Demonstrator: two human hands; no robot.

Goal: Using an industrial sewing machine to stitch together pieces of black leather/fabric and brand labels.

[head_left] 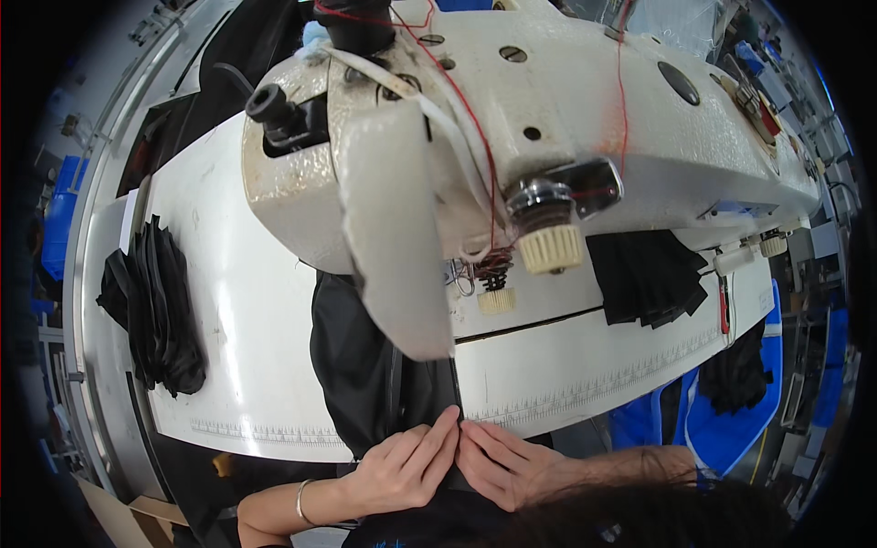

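Note:
A length of black fabric (pixel 352 365) runs from beneath the white sewing machine (pixel 484 100) toward me, over the table's front edge. My left hand (pixel 402 468), with a bangle at its wrist, closes on the fabric's right edge, fingertips pressed together. Just across from it, my right hand (pixel 504 464) pinches the same edge, so the fingertips of both hands nearly meet. Red thread (pixel 484 137) comes down the machine's front past a tension knob (pixel 551 248). The machine's head and a pale curved guard hide the needle and presser foot.
The white table (pixel 247 365) has a printed ruler scale along its front. Stacks of black fabric pieces lie at the left (pixel 157 310) and right (pixel 649 279). A red-handled tool (pixel 724 304) is near the right edge. Below hangs a blue bin (pixel 731 429) with black fabric.

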